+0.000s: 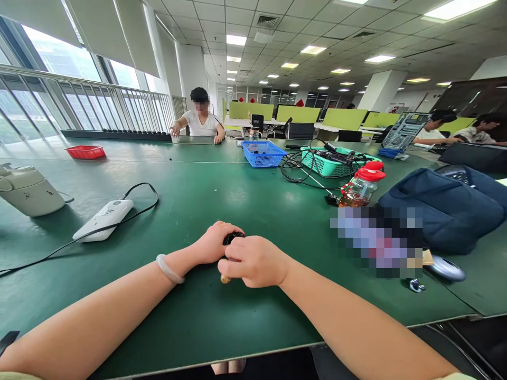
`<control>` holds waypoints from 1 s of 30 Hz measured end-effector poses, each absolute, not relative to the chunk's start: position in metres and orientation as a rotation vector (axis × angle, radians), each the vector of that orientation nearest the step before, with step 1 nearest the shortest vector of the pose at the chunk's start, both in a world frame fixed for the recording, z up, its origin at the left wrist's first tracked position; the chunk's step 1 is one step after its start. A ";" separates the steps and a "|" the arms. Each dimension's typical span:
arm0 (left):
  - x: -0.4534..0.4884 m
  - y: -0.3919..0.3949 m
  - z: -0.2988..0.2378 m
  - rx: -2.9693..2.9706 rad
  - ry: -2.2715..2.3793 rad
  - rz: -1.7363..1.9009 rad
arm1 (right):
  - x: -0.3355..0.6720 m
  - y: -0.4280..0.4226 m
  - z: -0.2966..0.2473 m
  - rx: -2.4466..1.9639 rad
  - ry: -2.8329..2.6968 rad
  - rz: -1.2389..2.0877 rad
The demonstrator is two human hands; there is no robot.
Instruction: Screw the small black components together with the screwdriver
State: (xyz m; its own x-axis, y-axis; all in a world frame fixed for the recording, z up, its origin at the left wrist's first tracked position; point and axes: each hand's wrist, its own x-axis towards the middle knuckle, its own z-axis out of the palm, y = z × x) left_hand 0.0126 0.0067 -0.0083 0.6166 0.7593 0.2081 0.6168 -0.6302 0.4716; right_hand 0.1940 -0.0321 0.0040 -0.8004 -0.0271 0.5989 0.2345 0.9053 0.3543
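Note:
My left hand (213, 243), with a pale bracelet (169, 269) at its wrist, is closed around a small black object (233, 237) just above the green table. Most of that object is hidden by my fingers, so its kind cannot be made out. Close against it, my right hand (257, 261) is curled shut on a slim thing whose tan, rounded end (225, 279) sticks out below the fingers. Its other end is covered by the hand.
A white device (105, 220) with a black strap and a pale flask (34, 191) are at left. Farther back are red (85, 153), blue (264, 160) and teal (327, 168) baskets, with tangled cables. A red-lidded jar (362, 190) and navy bag (443, 206) stand right. A person sits opposite.

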 end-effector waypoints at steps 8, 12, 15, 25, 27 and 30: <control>0.013 0.006 -0.007 2.461 1.165 0.545 | 0.174 -0.040 -0.009 -0.042 -2.349 -0.750; 0.012 0.008 -0.011 2.496 1.106 0.563 | 0.178 -0.034 -0.010 -0.092 -2.356 -0.728; 0.011 0.010 -0.014 2.513 1.098 0.566 | 0.191 -0.024 -0.005 -0.223 -2.217 -0.460; 0.010 0.008 -0.009 2.366 1.191 0.511 | 0.211 -0.001 0.002 -0.667 -1.228 0.948; 0.011 0.008 -0.008 2.364 1.192 0.505 | 0.206 -0.001 0.000 -0.664 -1.261 0.981; 0.011 0.008 -0.008 2.354 1.192 0.503 | 0.201 -0.001 -0.003 -0.665 -1.328 0.968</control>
